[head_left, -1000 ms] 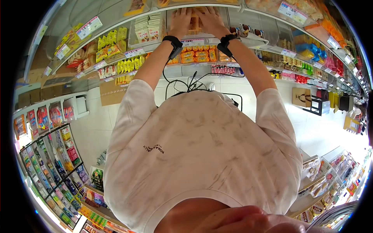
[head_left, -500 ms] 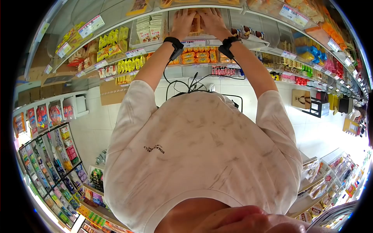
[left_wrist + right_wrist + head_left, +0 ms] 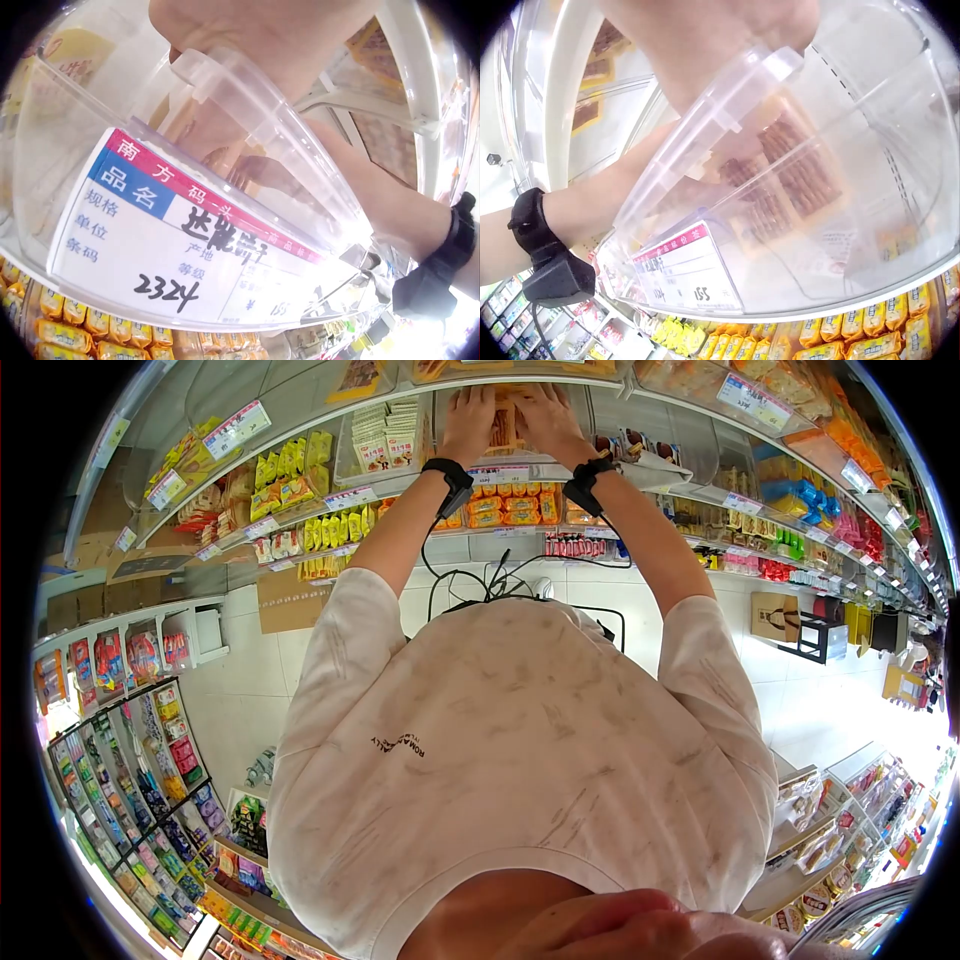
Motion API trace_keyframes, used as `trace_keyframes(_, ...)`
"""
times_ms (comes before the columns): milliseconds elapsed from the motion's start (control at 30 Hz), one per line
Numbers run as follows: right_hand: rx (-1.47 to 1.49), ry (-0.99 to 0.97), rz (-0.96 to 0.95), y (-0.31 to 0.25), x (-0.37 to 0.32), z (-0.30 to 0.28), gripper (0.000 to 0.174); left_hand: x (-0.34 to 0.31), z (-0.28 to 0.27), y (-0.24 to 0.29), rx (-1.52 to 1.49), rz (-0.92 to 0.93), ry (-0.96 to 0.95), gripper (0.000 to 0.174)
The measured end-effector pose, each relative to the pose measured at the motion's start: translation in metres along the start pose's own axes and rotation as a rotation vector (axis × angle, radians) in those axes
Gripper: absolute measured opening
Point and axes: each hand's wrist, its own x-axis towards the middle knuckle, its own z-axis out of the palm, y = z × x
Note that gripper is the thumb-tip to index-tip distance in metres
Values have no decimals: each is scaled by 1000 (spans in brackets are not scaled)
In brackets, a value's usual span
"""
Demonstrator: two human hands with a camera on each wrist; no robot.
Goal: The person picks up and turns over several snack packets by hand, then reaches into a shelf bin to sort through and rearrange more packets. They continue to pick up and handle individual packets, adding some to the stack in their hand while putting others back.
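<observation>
Both hands reach into a clear plastic bin (image 3: 922,217) on the shelf, one at each side of orange-edged packs of brown sticks (image 3: 503,430) (image 3: 802,169). The left hand (image 3: 468,428) lies over the packs' left side, its fingers extended toward the back. On the other side the right hand (image 3: 547,426) has its fingers stretched forward, near or touching the packs. In the wrist views the palms or wrists cover the top, and the fingers show only dimly through the plastic. A price label (image 3: 172,232) is fixed to the bin's front.
Left of the bin stand white packets (image 3: 385,440); dark-wrapped snacks (image 3: 637,445) lie to its right. Orange packets (image 3: 510,505) fill the shelf below. An upper shelf edge (image 3: 500,380) runs just beyond the fingers. Black cables (image 3: 490,575) hang by the waist.
The left fingers moved inward over the packs, then back to the left. The right hand shifted slightly within the bin. Both arms otherwise stay nearly in place.
</observation>
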Motion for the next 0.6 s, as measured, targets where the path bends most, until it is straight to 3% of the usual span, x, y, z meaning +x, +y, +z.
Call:
trace_keyframes(200,-59,-156,118,4,1,13,38,0,-2,1,19,-1,-12,66)
trace_keyframes(300,15,-32,83,4,-2,13,39,-1,1,0,33,5,-8,67)
trace_keyframes(400,-11,-56,22,5,-3,7,42,-2,-1,1,35,27,15,65)
trace_keyframes(600,-124,-212,94,1,-1,5,47,-3,-1,-1,41,46,2,67)
